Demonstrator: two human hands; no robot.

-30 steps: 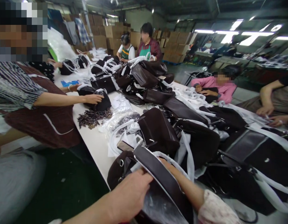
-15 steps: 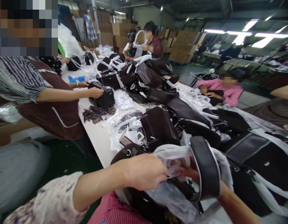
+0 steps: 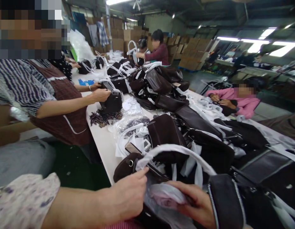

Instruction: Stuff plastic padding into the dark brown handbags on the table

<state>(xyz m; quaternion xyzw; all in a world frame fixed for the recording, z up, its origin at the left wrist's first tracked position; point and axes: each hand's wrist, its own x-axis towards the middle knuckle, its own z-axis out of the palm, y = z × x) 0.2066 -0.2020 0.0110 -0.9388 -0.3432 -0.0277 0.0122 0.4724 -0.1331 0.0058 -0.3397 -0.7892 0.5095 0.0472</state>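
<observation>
A dark handbag [image 3: 125, 165] lies open right in front of me. Its white-wrapped handle [image 3: 178, 149] arches over the opening. My left hand [image 3: 128, 192] is closed at the near left rim of this bag, with the index finger by the handle's base; its other fingertips are hidden. Inside the opening, my right hand [image 3: 195, 200] grips a rolled white-wrapped strap [image 3: 168, 194], with clear plastic around it. A black band with zipper teeth along both edges [image 3: 226, 200] loops over my right wrist.
More dark handbags [image 3: 165, 133] are heaped along the white table [image 3: 98, 140]. Small dark metal-trimmed pieces [image 3: 104, 118] lie in a pile by a co-worker's hand [image 3: 101, 95]. A phone-like flat object [image 3: 133, 148] sits beyond my bag. Another person in pink [image 3: 248, 101] works across the table.
My right hand has moved down into the bag's opening with the rolled strap. My left hand has shifted left and lower, away from the roll. The handle now stands arched, and the zippered band sits lower.
</observation>
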